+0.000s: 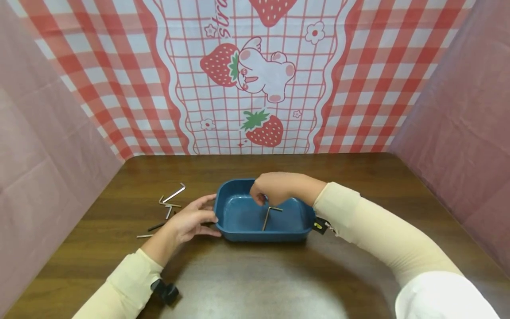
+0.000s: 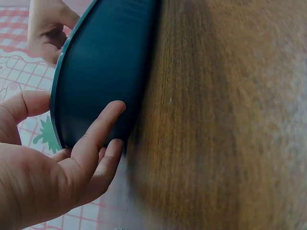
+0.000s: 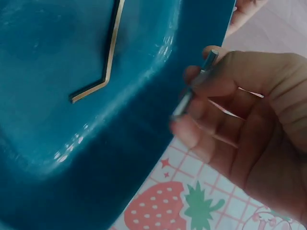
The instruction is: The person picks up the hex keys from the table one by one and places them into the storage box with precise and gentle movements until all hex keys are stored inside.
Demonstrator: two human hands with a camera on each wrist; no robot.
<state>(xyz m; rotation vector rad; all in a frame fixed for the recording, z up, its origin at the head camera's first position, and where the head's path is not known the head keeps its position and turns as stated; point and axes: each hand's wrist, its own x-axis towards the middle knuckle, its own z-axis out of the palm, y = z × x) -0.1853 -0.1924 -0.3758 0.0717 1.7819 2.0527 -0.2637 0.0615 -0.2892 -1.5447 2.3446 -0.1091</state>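
Observation:
A blue rectangular basin (image 1: 263, 236) with rounded corners stands on the table. My left hand (image 1: 193, 219) lies at its left end; in the left wrist view, spread fingertips (image 2: 115, 108) touch the outer wall and another digit meets the rim. Over the basin, my right hand (image 1: 275, 188) pinches a short silver hex key (image 3: 209, 62) between thumb and fingers, part of it hidden by them. Below that hand, a brass-coloured hex key (image 1: 266, 219) rests inside the basin, its long arm pointing toward the near wall.
Left of the basin, several loose hex keys lie on the wooden table (image 1: 255, 279): a long silver one (image 1: 173, 195), a brass-coloured one (image 1: 170, 204), a black one (image 1: 156, 227) and others. A checked strawberry cloth (image 1: 259, 88) hangs behind; pink cloth flanks both sides.

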